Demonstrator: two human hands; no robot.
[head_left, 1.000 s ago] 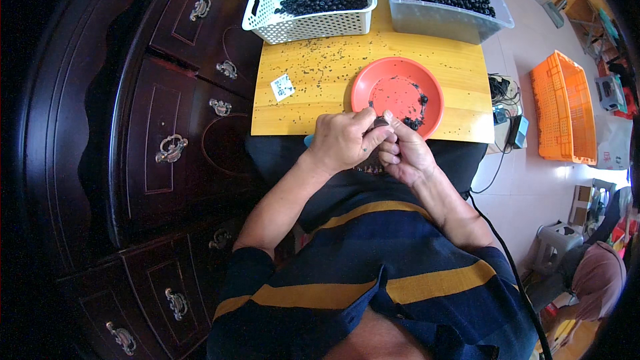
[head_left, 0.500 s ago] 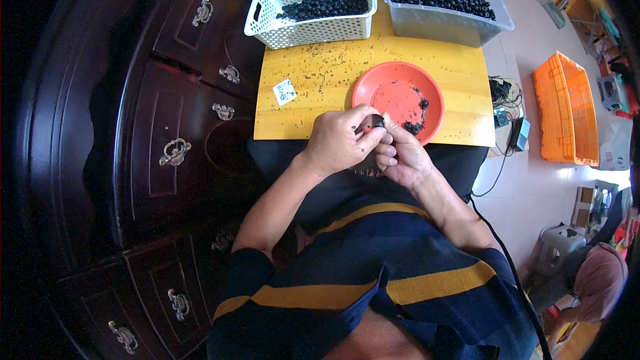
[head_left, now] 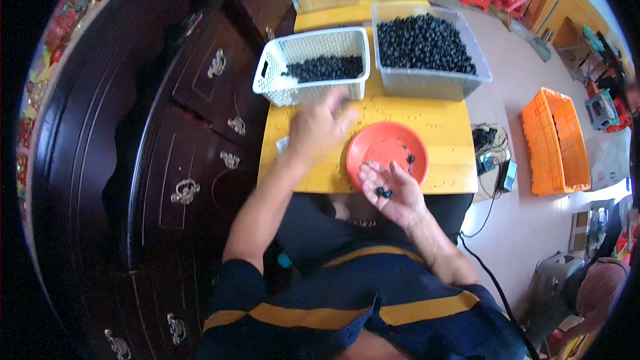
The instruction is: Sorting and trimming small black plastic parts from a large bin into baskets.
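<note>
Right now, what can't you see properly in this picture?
All in the head view:
Left hand: motion blur hides whether it holds anything.
White card: partly covered by the left arm.
Black pieces on the right hand: too small for fine detail.
White basket: its floor is partly under a dark heap.
Other person: cut off by the picture's dark right rim.

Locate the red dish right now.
In the head view, the red dish is right of centre on the yellow table, near its front edge, partly behind the right hand.
</note>
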